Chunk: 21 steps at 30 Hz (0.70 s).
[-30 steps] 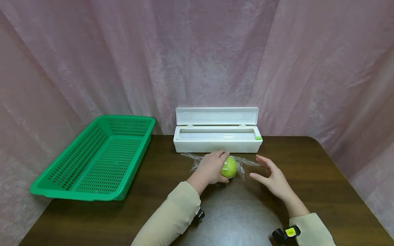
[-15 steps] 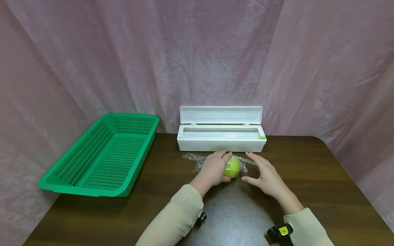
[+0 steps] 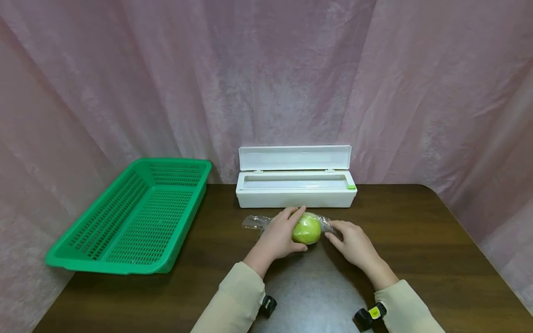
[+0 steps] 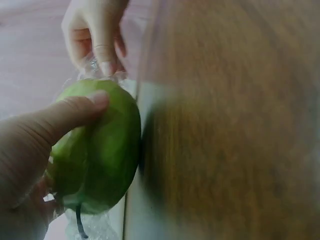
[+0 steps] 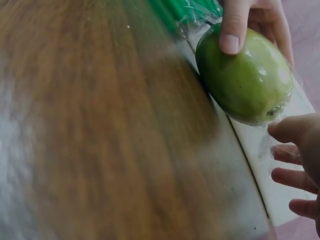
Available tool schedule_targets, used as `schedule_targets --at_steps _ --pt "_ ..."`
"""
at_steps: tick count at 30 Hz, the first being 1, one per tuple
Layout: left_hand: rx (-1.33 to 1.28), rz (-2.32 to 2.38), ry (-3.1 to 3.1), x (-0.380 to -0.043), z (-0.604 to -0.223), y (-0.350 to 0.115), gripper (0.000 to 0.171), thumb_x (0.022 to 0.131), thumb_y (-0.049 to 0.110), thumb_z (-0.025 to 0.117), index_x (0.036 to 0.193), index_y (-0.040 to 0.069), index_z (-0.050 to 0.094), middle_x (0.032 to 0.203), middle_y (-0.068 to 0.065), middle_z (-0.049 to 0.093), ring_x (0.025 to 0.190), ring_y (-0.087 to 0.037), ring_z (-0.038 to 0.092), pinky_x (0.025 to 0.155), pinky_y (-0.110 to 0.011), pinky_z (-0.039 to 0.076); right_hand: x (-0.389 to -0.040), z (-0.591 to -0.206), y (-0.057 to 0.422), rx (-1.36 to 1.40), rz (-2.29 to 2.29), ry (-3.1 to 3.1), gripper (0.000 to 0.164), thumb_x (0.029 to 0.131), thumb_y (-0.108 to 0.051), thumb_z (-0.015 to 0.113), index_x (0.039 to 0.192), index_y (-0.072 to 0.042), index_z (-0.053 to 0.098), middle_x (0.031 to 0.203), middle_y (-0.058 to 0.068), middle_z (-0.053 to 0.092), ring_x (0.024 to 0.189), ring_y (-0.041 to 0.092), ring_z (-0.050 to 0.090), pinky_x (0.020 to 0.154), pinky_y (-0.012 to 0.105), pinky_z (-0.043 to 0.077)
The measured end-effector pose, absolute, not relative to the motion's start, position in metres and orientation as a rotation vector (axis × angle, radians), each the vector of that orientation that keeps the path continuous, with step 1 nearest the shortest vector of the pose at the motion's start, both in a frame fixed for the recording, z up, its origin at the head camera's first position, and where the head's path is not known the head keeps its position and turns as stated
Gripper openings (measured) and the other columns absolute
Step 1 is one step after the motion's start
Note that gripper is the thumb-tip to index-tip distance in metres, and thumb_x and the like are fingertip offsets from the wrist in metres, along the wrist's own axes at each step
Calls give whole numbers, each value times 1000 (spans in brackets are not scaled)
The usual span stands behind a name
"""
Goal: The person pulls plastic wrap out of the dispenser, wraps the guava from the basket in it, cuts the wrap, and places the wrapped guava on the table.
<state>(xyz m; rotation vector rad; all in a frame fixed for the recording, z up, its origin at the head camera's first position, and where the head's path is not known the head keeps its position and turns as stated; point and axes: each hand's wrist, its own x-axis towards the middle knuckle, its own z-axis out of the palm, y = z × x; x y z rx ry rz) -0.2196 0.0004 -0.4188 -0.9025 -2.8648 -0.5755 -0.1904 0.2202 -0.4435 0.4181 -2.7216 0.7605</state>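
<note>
A green pear (image 3: 306,228) with a dark stem lies on its side on the table, wrapped in clear plastic film. My left hand (image 3: 275,235) grips it from the left, the thumb pressing on its skin in the left wrist view. On the other side my right hand (image 3: 355,243) pinches the gathered film (image 3: 326,224) beside the pear between thumb and fingers. A loose twist of plastic wrap (image 3: 255,222) sticks out to the left, past my left hand. The stem end (image 4: 80,220) points to the left hand's side; the blossom end (image 5: 273,111) faces my right hand.
Just behind the pear stands a white plastic-wrap dispenser (image 3: 296,199) with its lid raised and a green cutter slide at its right end. A green slotted basket (image 3: 162,268) sits at the left of the brown table (image 3: 416,240). A pink curtain hangs behind.
My right hand has come in from the right, its fingers spread before, and now holds the film beside the pear. My left hand stays on the pear, which shows more of its face now.
</note>
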Motion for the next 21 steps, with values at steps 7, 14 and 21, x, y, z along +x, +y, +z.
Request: schedule_targets --at_steps 7,14,21 --pt "-866 -672 -2858 -215 -421 -11 88 72 33 83 145 16 38 145 -6 42 129 -26 46 102 -44 42 -192 -446 218 389 817 -2672 21 90 -17 65 107 -6 70 107 10 70 102 29 64 87 47 50" --pt "-876 -695 -2857 -217 -422 -12 86 73 31 82 146 17 37 147 -6 40 130 -25 45 102 -45 42 -192 -447 220 423 960 -2558 13 90 -14 64 99 -7 70 109 9 68 101 25 65 80 41 54" --pt "-872 -745 -2871 -217 -422 -12 85 73 29 83 145 17 39 147 -6 40 131 -27 44 103 -46 41 -194 -445 226 430 1123 -2630 63 82 -32 74 134 -8 49 138 13 51 127 33 47 99 53 42"
